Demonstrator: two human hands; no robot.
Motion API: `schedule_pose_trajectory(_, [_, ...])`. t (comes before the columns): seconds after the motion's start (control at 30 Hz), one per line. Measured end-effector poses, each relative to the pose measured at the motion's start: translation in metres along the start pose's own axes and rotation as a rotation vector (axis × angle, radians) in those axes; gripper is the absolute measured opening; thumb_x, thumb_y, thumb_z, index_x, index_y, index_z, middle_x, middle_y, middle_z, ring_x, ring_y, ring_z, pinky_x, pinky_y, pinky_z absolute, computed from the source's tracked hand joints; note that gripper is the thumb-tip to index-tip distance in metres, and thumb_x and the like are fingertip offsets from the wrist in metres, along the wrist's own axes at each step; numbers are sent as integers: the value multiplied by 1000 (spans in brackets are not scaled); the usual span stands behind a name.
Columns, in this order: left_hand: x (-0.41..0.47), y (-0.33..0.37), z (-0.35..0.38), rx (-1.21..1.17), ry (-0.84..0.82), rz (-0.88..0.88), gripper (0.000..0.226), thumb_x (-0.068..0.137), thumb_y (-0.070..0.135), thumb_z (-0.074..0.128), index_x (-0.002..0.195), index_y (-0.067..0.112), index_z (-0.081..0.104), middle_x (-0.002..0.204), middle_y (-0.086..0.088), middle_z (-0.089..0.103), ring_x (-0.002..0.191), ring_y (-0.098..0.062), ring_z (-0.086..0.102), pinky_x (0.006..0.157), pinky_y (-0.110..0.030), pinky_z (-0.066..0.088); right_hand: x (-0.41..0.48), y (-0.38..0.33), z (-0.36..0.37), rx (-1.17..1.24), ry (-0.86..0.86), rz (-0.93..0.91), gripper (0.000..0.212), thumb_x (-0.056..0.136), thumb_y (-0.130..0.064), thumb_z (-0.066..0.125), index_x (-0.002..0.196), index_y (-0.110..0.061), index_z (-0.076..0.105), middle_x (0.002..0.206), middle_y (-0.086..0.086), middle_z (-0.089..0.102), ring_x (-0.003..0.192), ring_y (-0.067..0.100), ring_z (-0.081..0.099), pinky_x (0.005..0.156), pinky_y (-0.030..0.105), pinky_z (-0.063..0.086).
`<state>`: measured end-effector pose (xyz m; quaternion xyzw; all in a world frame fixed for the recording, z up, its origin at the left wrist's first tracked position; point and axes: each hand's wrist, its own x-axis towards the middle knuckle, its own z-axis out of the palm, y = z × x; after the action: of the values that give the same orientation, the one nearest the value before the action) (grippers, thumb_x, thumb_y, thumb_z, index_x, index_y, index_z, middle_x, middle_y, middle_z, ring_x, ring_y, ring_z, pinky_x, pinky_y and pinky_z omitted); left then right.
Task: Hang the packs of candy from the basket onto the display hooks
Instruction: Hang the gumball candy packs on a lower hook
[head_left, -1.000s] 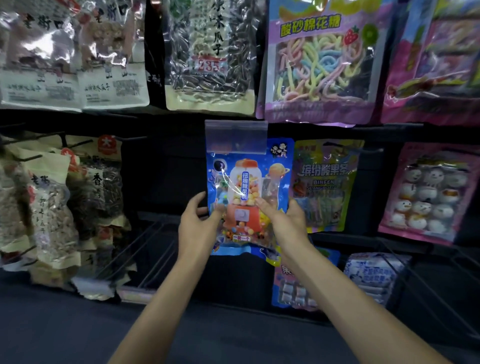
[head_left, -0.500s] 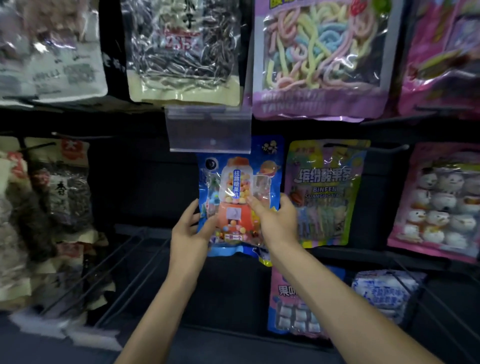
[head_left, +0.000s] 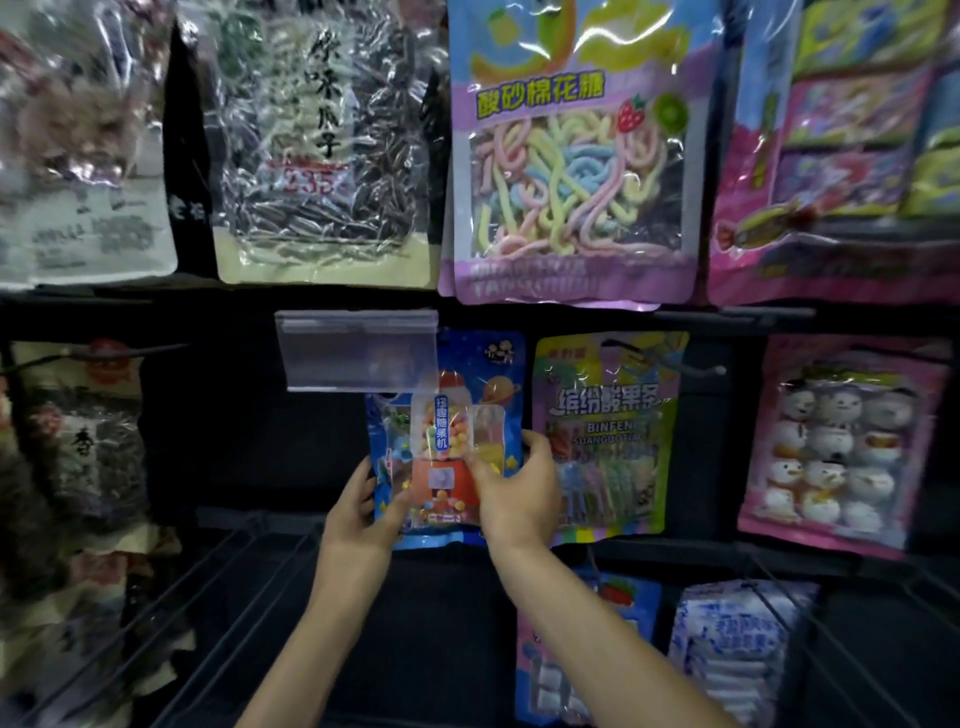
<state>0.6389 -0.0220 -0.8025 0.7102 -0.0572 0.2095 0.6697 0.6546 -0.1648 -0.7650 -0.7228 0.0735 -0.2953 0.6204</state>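
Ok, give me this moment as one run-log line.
step: hanging blue candy pack | left hand: grips left edge | right hand: grips right edge | pack top: behind clear label holder | hooked: cannot tell

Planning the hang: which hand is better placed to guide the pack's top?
Probably right: the right hand grips the pack higher, nearer the tag holder; the left hand holds only its lower corner.

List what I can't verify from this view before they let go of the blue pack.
1. Hook and hanging hole of the blue pack: head view, covered by the clear tag holder.
2. Basket: outside the frame.
3. Left hand and right hand: fingers behind the pack, hidden by it.
4. Bags at the left edge: blurred, print unreadable.
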Motion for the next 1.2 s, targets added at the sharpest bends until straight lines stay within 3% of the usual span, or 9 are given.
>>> schedule_pose_trajectory(0.1, [5,-8,-5,-11,32,-11,53,95,30,72,140,47,51,127,32,59,134,-5,52,103,-24,43,-1,3,-1,-2,-9,-4,39,88,-33,82,108,-39,48,98,-13,65,84,9,64,60,23,43])
schedule_pose_trajectory(0.17, [5,-8,-8,-5,33,-27,68,96,32,72,156,34,42,142,19,51,143,-14,43,109,-32,39,-2,5,-1,-15,-8,-9,40,88,-32,82,108,-40,49,100,-12,67,89,13,67,68,30,52])
schedule_pose_trajectory(0.27, [3,-9,-12,23,55,-37,69,97,36,72,158,35,41,158,8,46,147,-16,41,117,-40,39,-4,6,-3,-36,-11,-12,41,88,-28,82,115,-36,53,102,-10,67,91,14,67,72,32,54])
schedule_pose_trajectory(0.47, [-14,3,-13,184,77,-1,67,97,32,72,158,29,43,150,3,53,126,-4,45,100,-29,41,-18,9,-16,-117,-10,16,54,91,-28,80,136,-30,50,120,-8,63,106,18,65,77,35,54])
schedule_pose_trajectory(0.6, [-36,16,-16,378,33,76,59,98,29,71,152,31,47,136,16,54,127,-4,49,89,-20,42,-38,6,-36,-146,-19,21,56,96,-25,74,144,-31,45,138,-8,52,102,12,55,80,31,49])
schedule_pose_trajectory(0.73, [-66,32,-16,540,-18,133,61,97,30,70,152,35,45,147,11,50,131,-4,48,95,-26,42,-60,0,-57,-216,-47,-4,61,95,-21,75,147,-31,45,148,-7,49,114,14,56,82,28,45])
schedule_pose_trajectory(0.83, [-92,44,-11,597,-109,189,64,98,36,67,155,39,38,151,16,46,139,-6,46,102,-27,43,-74,-11,-73,-221,-95,-7,61,93,-16,76,145,-30,47,146,-7,51,99,7,50,77,20,41])
schedule_pose_trajectory(1.0, [-131,67,-8,670,-160,262,65,99,43,64,156,43,33,152,24,42,141,-2,42,108,-31,45,-102,-32,-108,-288,-199,-121,60,94,-18,74,144,-35,46,146,-14,47,103,0,45,63,9,39])
schedule_pose_trajectory(1.2, [-177,88,-18,761,-239,346,69,99,53,58,160,45,26,156,29,35,142,2,38,113,-29,41,-140,-54,-166,-390,-356,-261,70,92,-31,77,152,-36,42,149,-21,40,131,1,45,101,18,41])
